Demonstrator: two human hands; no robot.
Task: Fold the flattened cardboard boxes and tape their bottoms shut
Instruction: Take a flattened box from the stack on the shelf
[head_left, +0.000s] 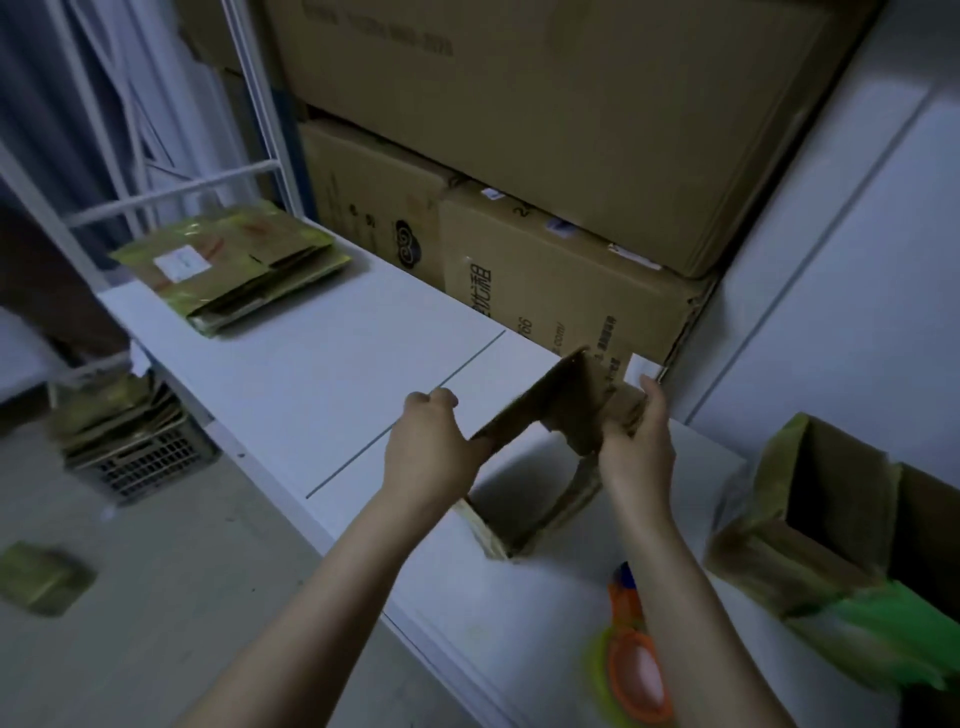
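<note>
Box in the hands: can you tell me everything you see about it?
The box is small, brown cardboard, half unfolded into an open tube; the white table shows through it. It is held tilted over the table. The left hand grips its left wall and the right hand grips its right side. A flap sticks up at the far end.
</note>
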